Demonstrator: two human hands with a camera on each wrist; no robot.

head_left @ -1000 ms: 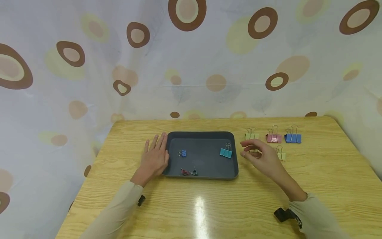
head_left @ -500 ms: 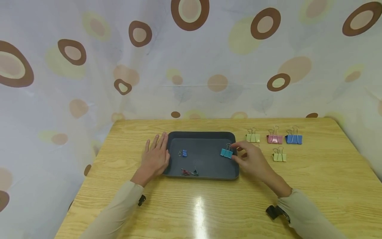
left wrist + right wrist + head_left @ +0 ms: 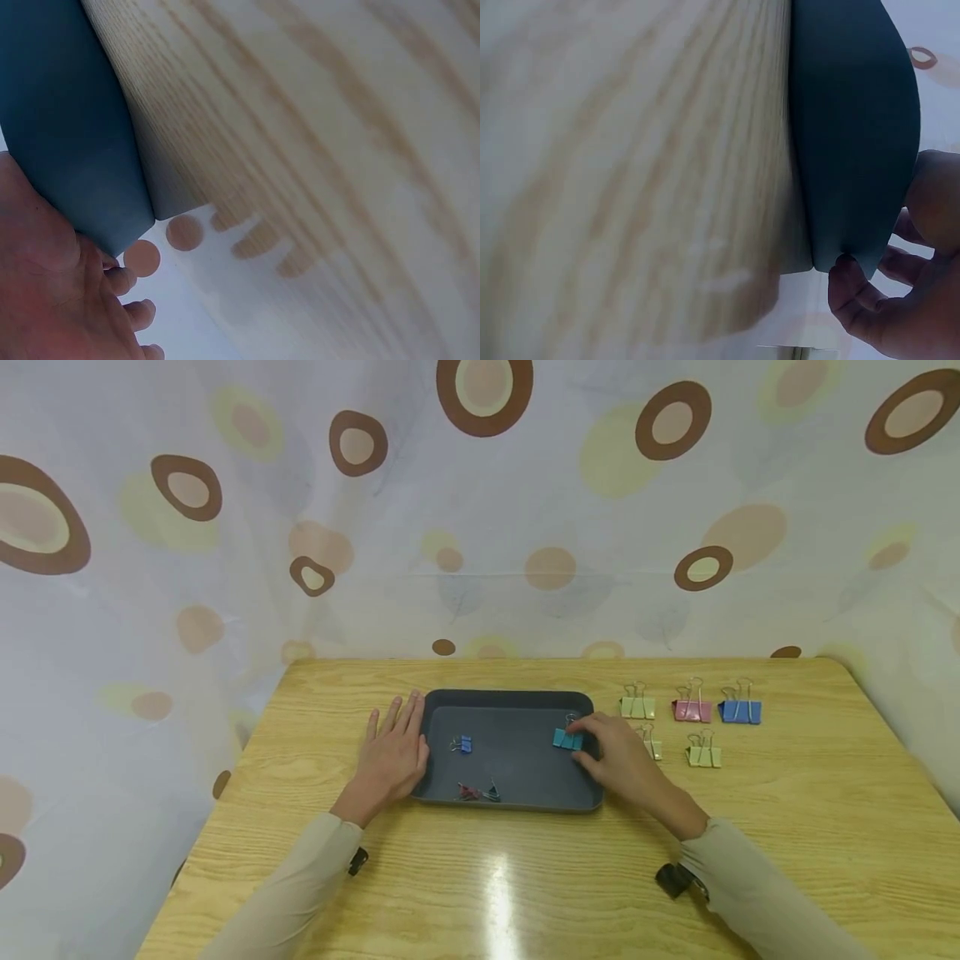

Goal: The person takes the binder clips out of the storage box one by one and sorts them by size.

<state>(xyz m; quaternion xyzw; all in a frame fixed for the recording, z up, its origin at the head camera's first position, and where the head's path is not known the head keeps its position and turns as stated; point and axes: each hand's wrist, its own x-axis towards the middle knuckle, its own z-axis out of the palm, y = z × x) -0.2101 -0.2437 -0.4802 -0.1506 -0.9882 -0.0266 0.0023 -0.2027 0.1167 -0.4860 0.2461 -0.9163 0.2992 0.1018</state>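
Note:
In the head view, a teal binder clip (image 3: 567, 739) lies at the right side of a dark grey tray (image 3: 517, 699). My right hand (image 3: 626, 764) reaches over the tray's right wall and pinches this clip between thumb and forefinger. My left hand (image 3: 390, 756) rests against the tray's left wall, its fingers straight. Inside the tray are also a small blue binder clip (image 3: 465, 744), a small red binder clip (image 3: 468, 792) and a small dark green one (image 3: 491, 792). The wrist views show the tray's outer wall (image 3: 75, 127) with each hand beside it; the clips are hidden there.
Right of the tray stand a green clip (image 3: 637, 707), a pink clip (image 3: 692, 710) and a large blue clip (image 3: 740, 711). Nearer are two pale yellow clips, one (image 3: 703, 756) in full view, the other (image 3: 655, 749) partly behind my right hand. A patterned curtain (image 3: 480, 527) hangs behind the wooden table (image 3: 420, 877).
My right hand has moved left from beside the pale clips, over the tray's right wall and onto the teal clip, which has tilted slightly. The left hand has stayed in place.

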